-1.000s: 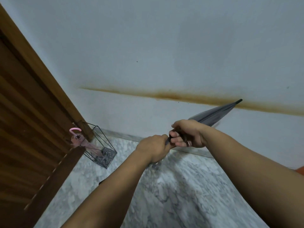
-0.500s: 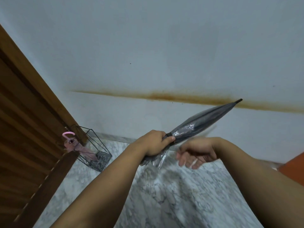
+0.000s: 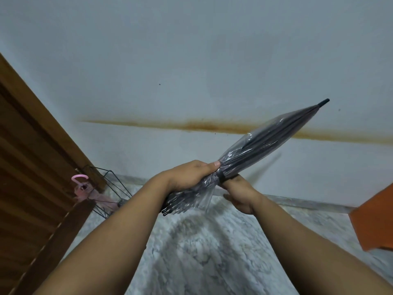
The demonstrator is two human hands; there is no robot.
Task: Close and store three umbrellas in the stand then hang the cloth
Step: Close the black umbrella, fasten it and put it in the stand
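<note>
A folded clear-grey umbrella [image 3: 265,143] points up and to the right, its black tip near the wall stain. My left hand [image 3: 189,173] grips it around the bunched canopy near the black strap. My right hand [image 3: 238,192] is under the umbrella at the strap, fingers curled against it. At the left, a black wire stand [image 3: 114,179] sits on the floor by the door and holds a pink umbrella [image 3: 85,188] with a hooked pink handle.
A wooden louvred door [image 3: 32,167] fills the left side. The white wall [image 3: 191,60] has a rusty stain line. The floor is grey marble [image 3: 202,252]. An orange object [image 3: 374,220] pokes in at the right edge.
My right hand let go of the umbrella, swung down, then came back under it at the strap. My left hand moved up onto the canopy. The umbrella tilted up.
</note>
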